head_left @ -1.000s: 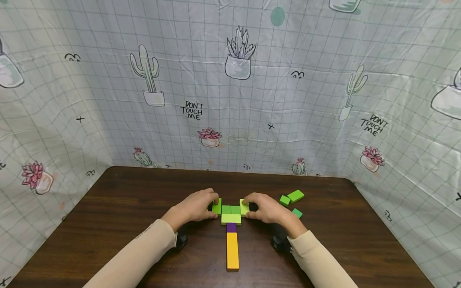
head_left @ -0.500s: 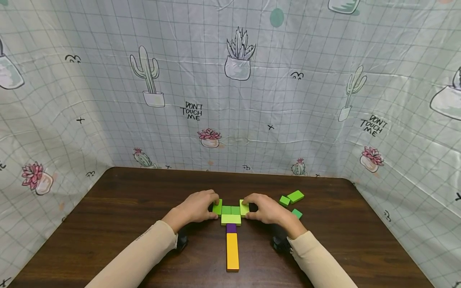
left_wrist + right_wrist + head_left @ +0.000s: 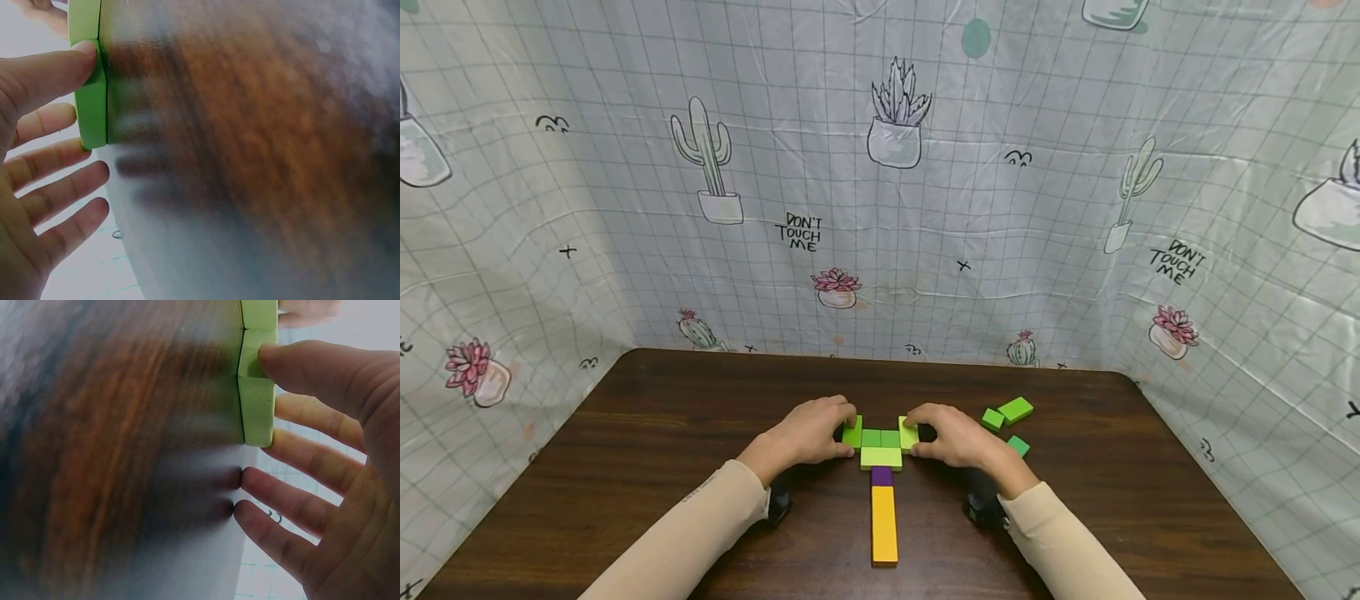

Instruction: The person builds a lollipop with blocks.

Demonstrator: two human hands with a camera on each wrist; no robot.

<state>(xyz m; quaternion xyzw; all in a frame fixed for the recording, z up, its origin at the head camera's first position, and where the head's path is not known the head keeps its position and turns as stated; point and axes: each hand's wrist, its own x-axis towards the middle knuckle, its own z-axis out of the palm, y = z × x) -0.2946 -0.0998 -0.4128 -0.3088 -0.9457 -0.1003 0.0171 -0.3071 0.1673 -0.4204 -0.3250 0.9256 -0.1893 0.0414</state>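
On brn tbl (image 3: 662,433), green blk (image 3: 854,436) is being pinched by L hand (image 3: 805,432), lime blk (image 3: 907,437) by R hand (image 3: 953,434).

You are in a small booth-like spot, screened off by a creased, gridded cloth (image 3: 775,150) printed with potted cacti (image 3: 706,154) and the words "DON'T TOUCH ME" (image 3: 802,232), which hangs ahead of you and on both sides. Before you is a dark wood-grain table (image 3: 662,425) with rounded far corners. The cloth covers the surroundings, so you cannot tell home from office or lab.
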